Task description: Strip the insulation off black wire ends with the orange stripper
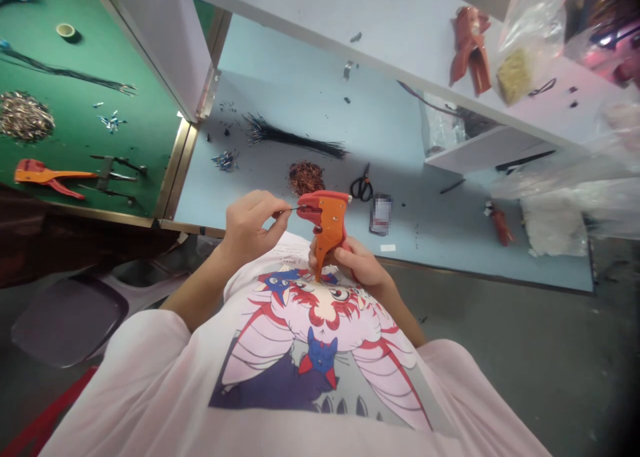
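My right hand (357, 264) is wrapped round the handles of an orange and red wire stripper (326, 222), held upright in front of my chest. My left hand (253, 222) pinches a thin dark wire (291, 208) and holds its end at the stripper's jaw. Both hands hover just before the front edge of the light blue table (440, 197). Behind them on the table lie a bundle of black wires (295, 137) and a heap of reddish wire scraps (306, 177).
Black scissors (361, 188) and a small card (381, 214) lie right of the scraps. A white shelf (400, 37) above carries a red tool (471, 47) and plastic bags. At the left, a green table (75, 110) holds another orange stripper (47, 175), wires and metal bits.
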A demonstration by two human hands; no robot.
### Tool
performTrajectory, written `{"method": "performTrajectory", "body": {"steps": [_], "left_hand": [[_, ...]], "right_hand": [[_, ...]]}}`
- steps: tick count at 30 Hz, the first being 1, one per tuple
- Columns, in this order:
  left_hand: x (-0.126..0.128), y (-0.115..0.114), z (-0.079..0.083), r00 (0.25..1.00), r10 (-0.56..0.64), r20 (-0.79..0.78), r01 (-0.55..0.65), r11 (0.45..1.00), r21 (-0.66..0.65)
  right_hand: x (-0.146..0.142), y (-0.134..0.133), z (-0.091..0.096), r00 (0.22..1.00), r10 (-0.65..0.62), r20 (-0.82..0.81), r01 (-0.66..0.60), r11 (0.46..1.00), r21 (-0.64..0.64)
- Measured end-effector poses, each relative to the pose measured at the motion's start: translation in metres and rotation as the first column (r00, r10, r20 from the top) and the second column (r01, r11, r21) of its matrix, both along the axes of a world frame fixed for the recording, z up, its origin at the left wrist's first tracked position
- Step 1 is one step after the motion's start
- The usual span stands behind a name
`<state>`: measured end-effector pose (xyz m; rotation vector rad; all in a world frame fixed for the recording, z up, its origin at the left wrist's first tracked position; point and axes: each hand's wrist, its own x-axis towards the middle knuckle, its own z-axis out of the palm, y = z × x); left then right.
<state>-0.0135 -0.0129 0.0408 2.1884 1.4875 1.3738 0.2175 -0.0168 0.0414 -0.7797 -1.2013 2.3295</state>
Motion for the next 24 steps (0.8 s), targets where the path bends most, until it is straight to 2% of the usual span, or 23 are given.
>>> {"method": "performTrajectory", "body": {"steps": [8,14,20,24], "left_hand": [[-0.0014,-0.0008,0.0011,0.999,-0.012,0.051,0.015,0.998,-0.058],[-0.0035,0.0001,0.0010,0.995,-0.039,0.094,0.048,0.994,-0.099],[-0.0062,0.0025,-0.0008,0.982,-0.064,0.176,0.094,0.981,-0.168],[-0.0071,0.0047,-0.0040,0.961,-0.079,0.266,0.145,0.960,-0.238]], "right_hand": [[0.0012,0.0012,-0.0007,0.999,0.016,0.035,-0.017,0.999,0.027],[-0.0015,0.0038,-0.0012,0.998,0.014,0.057,-0.014,1.000,-0.003],[-0.0027,0.0074,-0.0007,0.997,0.049,0.058,-0.049,0.999,-0.001],[-0.0040,0.0075,0.0006,0.998,0.040,0.043,-0.039,0.998,-0.042]]}}
